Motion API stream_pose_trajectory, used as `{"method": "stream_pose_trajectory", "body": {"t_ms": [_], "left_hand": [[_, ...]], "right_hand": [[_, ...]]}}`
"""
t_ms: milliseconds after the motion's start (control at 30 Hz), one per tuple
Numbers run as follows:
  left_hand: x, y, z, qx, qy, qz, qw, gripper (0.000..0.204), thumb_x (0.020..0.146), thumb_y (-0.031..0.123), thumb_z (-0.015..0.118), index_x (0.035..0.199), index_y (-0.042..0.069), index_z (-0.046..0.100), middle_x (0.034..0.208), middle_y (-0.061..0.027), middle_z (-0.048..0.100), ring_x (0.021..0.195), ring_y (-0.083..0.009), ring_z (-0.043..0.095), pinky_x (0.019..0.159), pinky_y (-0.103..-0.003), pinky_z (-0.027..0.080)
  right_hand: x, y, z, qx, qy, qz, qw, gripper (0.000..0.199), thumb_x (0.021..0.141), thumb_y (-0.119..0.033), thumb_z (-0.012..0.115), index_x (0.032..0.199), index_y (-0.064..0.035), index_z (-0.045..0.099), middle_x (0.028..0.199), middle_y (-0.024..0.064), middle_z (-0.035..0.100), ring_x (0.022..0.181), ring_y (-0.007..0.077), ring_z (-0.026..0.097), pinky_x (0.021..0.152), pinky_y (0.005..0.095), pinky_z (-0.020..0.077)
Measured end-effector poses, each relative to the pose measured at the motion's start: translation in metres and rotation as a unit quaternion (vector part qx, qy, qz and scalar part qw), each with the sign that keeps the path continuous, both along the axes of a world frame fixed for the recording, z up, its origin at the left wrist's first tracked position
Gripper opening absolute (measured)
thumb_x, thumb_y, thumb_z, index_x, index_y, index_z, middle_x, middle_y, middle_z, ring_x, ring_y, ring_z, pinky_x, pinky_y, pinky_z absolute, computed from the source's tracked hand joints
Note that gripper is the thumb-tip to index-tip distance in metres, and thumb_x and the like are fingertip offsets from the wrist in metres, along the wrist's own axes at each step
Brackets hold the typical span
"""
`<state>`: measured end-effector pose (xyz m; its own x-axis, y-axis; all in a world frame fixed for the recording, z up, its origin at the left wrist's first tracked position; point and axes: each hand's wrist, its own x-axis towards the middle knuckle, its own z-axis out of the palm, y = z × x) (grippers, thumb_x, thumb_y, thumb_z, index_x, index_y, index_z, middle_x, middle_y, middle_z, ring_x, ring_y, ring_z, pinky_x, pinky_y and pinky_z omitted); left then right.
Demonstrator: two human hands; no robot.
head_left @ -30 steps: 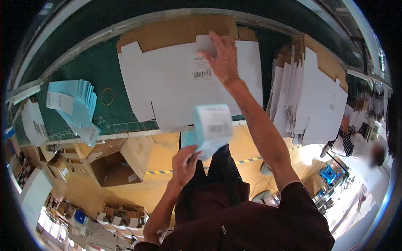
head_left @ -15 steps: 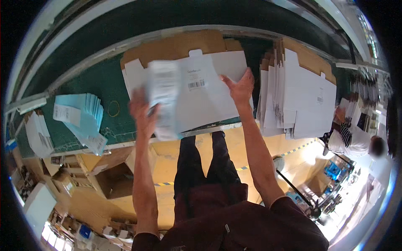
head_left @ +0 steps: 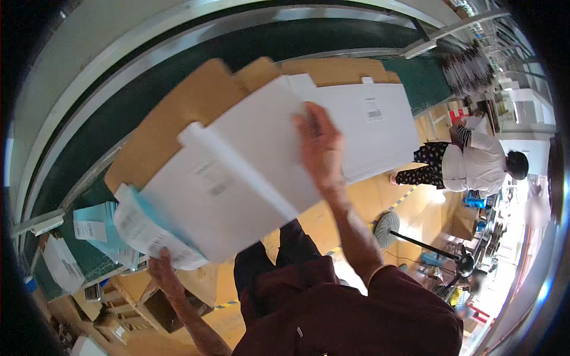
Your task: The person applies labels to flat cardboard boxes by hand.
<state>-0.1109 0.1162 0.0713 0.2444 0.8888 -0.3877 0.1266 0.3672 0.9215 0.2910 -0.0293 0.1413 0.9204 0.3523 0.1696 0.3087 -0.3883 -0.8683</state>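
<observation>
My left hand (head_left: 166, 274) is low at the left, its thumb and fingers closed on a strip of white printed labels (head_left: 148, 231) with light blue backing. The strip lies against the left edge of a flat white cardboard box blank (head_left: 255, 139) with brown flaps. This blank is tilted, with a blurred label on its face and a pale band running diagonally across it. My right hand (head_left: 323, 148) grips its right side, fingers curled and slightly blurred. Partly beneath it, further right, lies another white box blank (head_left: 380, 133) with a printed label; how many lie under it is hidden.
Light blue label sheets (head_left: 98, 228) and a pile of white sheets (head_left: 62, 261) lie on the green table (head_left: 424, 83) at the left. Open cartons (head_left: 163, 308) stand below. A person (head_left: 475, 157) in a white top stands at the right, near a floor fan (head_left: 387, 229).
The view has turned and tilted. The labels have moved from over the blank to its lower left edge. My right hand, earlier spread at the blank's right edge, now grips it, and the blank is skewed leftward.
</observation>
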Motion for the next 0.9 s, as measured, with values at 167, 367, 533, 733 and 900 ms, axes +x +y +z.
{"method": "stream_pose_trajectory", "body": {"t_ms": [167, 367, 533, 733, 900], "left_hand": [[0.163, -0.085, 0.047, 0.021, 0.032, -0.25, 0.967, 0.039, 0.088, 0.003, 0.063, 0.126, -0.005, 0.054, 0.119, -0.0087, 0.06, 0.105, -0.0172, 0.056, 0.097, -0.034, 0.045], [0.329, -0.155, -0.004, 0.212, -0.053, -0.429, 0.876, 0.029, 0.092, 0.015, 0.059, 0.116, 0.0, 0.065, 0.152, -0.0245, 0.029, 0.141, -0.0365, 0.03, 0.11, -0.038, 0.031], [0.283, -0.152, 0.018, 0.168, -0.054, -0.356, 0.918, 0.027, 0.092, 0.012, 0.06, 0.115, 0.0, 0.064, 0.134, -0.0186, 0.053, 0.122, -0.0299, 0.053, 0.097, -0.037, 0.044], [0.232, -0.179, 0.053, 0.174, 0.0, -0.409, 0.896, 0.024, 0.09, 0.009, 0.062, 0.113, 0.002, 0.063, 0.099, -0.0178, 0.068, 0.092, -0.0311, 0.065, 0.081, -0.038, 0.049], [0.188, -0.168, 0.057, 0.073, 0.055, -0.361, 0.928, 0.023, 0.091, 0.009, 0.063, 0.112, 0.0, 0.064, 0.101, -0.0142, 0.07, 0.097, -0.0211, 0.064, 0.088, -0.035, 0.048]], "right_hand": [[0.139, -0.149, 0.024, -0.068, -0.111, -0.081, 0.988, 0.027, 0.096, -0.019, 0.057, 0.116, -0.0003, 0.062, 0.099, 0.0134, 0.069, 0.086, 0.0173, 0.063, 0.078, 0.0291, 0.0497], [0.284, -0.29, -0.097, -0.334, -0.344, -0.119, 0.869, 0.056, 0.088, -0.041, 0.064, 0.128, -0.0034, 0.055, 0.132, 0.024, 0.052, 0.124, 0.0429, 0.046, 0.104, 0.0534, 0.0349], [0.224, -0.205, -0.073, -0.283, -0.334, -0.029, 0.899, 0.052, 0.094, -0.043, 0.055, 0.129, -0.0034, 0.053, 0.133, 0.0173, 0.052, 0.128, 0.0378, 0.043, 0.105, 0.0487, 0.0346], [0.06, -0.143, 0.039, 0.105, 0.263, 0.314, 0.906, 0.04, 0.098, -0.026, 0.055, 0.128, 0.0005, 0.055, 0.122, 0.0113, 0.061, 0.112, 0.018, 0.056, 0.094, 0.0352, 0.0462], [0.009, -0.103, 0.023, 0.115, 0.352, 0.334, 0.867, 0.035, 0.089, -0.009, 0.069, 0.122, -0.0007, 0.059, 0.101, 0.0054, 0.067, 0.087, 0.0074, 0.059, 0.075, 0.0227, 0.0488]]}}
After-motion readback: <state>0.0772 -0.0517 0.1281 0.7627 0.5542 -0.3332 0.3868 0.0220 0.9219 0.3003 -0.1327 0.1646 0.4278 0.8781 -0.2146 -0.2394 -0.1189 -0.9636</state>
